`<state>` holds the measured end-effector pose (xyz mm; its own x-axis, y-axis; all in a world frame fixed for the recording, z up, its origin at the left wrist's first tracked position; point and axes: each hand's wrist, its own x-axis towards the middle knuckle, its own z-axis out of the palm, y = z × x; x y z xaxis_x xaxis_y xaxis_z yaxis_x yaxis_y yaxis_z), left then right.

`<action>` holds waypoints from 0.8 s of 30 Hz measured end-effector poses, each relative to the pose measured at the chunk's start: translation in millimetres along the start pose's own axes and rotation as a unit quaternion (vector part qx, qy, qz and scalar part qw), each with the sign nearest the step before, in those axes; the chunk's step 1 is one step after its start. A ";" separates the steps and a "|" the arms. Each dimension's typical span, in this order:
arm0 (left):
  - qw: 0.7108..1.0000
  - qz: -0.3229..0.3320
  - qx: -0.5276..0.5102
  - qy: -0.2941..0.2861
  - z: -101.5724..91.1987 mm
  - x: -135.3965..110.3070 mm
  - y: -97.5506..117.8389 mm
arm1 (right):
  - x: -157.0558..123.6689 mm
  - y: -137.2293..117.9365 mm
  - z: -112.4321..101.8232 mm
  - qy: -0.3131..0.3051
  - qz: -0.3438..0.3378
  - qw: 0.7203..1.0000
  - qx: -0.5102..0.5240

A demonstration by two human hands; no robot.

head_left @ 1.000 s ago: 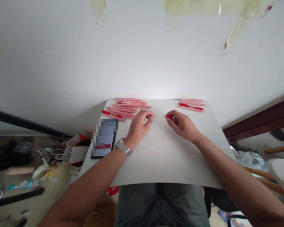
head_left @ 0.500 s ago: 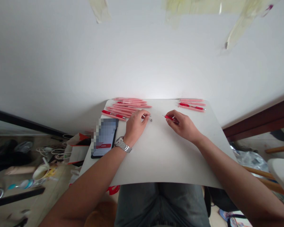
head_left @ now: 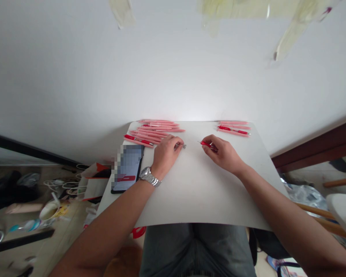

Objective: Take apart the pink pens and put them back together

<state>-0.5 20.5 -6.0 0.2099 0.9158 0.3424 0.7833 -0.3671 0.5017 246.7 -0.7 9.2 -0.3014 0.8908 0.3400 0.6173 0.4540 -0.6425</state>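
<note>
Right hand (head_left: 222,152) grips red pen (head_left: 205,143); left hand (head_left: 165,152), hold unclear, could by nudging send small grey part (head_left: 185,146), pen's nine o'clock, rolling.

Beyond the phone (head_left: 130,169), passage is blocked by heaped pens (head_left: 155,129); to its right, past the left hand (head_left: 165,153), bare bench (head_left: 202,192) can be crossed.

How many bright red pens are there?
3 clearly: one red pen by the phone, one in the right hand, one lying beyond that hand. The pink pile may hide more.
</note>
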 end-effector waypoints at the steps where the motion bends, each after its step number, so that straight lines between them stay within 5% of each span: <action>1: 1.000 0.000 0.000 -0.001 0.1 0.0 -0.1 | 0.0 0.0 -0.1 0.000 0.001 1.000 0.001; 24: 0.999 0.028 -0.002 0.017 -0.2 -0.5 -2.0 | 0.2 1.5 0.0 -0.004 -0.002 1.000 0.005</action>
<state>-2.2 20.8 -7.1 0.2331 0.8877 0.3970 0.7688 -0.4182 0.4838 247.6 0.1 8.3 -0.3096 0.8893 0.3364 0.6086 0.4572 -0.6485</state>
